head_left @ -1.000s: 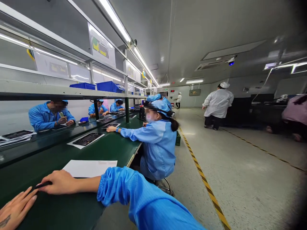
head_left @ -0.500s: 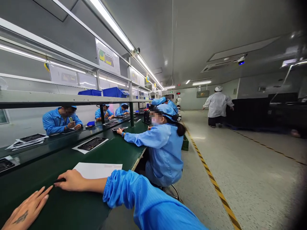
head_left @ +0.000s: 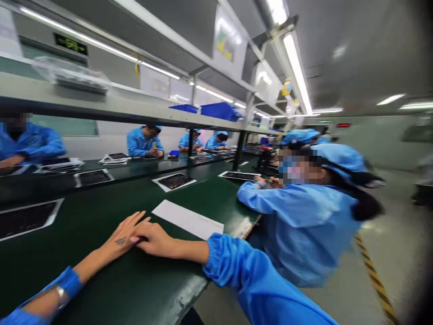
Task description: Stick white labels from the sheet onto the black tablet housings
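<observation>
My left hand (head_left: 126, 232) lies on the green bench top (head_left: 111, 282) with its fingers stretched out and together, and seems to hold nothing. A blue wrist strap (head_left: 71, 282) circles that wrist. My right hand (head_left: 157, 239) is closed around a small dark slim tool (head_left: 140, 239), mostly hidden by the fingers, so its kind cannot be made out. The right fingertips meet or overlap the back of my left hand. Just beyond the hands lies a white sheet of paper (head_left: 187, 219).
Black flat parts on white sheets lie farther off, one at centre (head_left: 175, 181) and another at left (head_left: 27, 219). A co-worker in blue (head_left: 297, 216) sits close on the right. A shelf (head_left: 142, 113) with blue bins (head_left: 219, 110) spans the bench; other workers sit opposite.
The view has swung left, bringing more of the bench and my left forearm into sight. My left hand now meets my right hand, which still grips the dark tool.
</observation>
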Demonstrator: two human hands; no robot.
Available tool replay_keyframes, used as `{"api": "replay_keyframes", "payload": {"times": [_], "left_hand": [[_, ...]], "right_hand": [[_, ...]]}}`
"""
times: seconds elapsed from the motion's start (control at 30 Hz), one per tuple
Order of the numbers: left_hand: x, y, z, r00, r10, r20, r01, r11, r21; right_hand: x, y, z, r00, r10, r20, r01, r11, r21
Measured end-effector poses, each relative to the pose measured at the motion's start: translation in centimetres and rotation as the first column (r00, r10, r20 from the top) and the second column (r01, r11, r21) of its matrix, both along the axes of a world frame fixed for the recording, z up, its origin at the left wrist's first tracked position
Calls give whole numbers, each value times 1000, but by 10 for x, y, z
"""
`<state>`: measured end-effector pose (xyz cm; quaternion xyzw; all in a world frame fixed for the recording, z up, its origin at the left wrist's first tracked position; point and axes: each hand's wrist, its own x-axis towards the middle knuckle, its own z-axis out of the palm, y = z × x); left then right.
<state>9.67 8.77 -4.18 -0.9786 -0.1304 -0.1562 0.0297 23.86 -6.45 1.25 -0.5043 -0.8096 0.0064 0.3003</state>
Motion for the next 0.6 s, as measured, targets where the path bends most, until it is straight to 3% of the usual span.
{"api": "replay_keyframes", "payload": {"times": [0.07,0.2,0.4,0.6], "left_hand": [[7,-11,10,993,-90,-72,86,994,-63],[41,-29,21,980,-150,-130,128,978,-167],[89,-38,15,976,-166,-144,128,961,-244],[95,-46,16,989,-128,-76,109,971,-215]], "right_hand": [[-7,-11,-2,996,82,-32,-80,995,52],[-17,-32,-3,976,200,-83,-189,974,123],[-19,-41,-1,964,259,-56,-250,959,132],[-16,-34,-3,968,239,-77,-227,964,136]]}}
